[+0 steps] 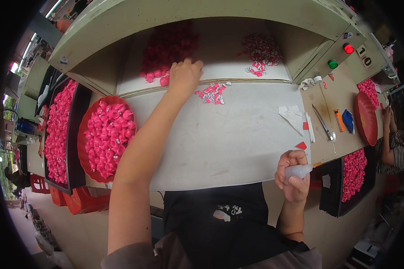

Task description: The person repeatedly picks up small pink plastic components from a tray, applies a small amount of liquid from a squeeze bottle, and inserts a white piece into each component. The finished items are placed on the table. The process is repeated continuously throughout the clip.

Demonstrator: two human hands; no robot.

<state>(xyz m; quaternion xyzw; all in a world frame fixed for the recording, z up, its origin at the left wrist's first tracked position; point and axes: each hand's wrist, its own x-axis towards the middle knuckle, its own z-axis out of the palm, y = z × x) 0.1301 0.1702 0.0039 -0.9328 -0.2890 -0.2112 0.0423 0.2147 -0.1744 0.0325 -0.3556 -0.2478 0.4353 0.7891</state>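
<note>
My left hand (pixel 185 77) reaches over the front lip of the cabinet opening, back uppermost. Its fingers are curled down and their tips are hidden, so what they hold, if anything, does not show. Beside it lie rounded pink pieces (pixel 164 80) at the near edge of a dark pink heap (pixel 169 47). A small scatter of pink-and-white pieces (pixel 213 93) lies just right of my left wrist. Near the table's front right edge, my right hand (pixel 295 190) is closed around a translucent squeeze bottle (pixel 298 171), its narrow orange-yellow tip pointing right.
A red basin (pixel 83 142) of pink pieces stands left of my forearm, next to a black crate (pixel 74 148). More small pieces (pixel 261 49) lie inside the cabinet. Tweezers (pixel 322 120), an orange cutter (pixel 339 120) and white paper (pixel 292 117) lie right. A person (pixel 393 148) sits far right.
</note>
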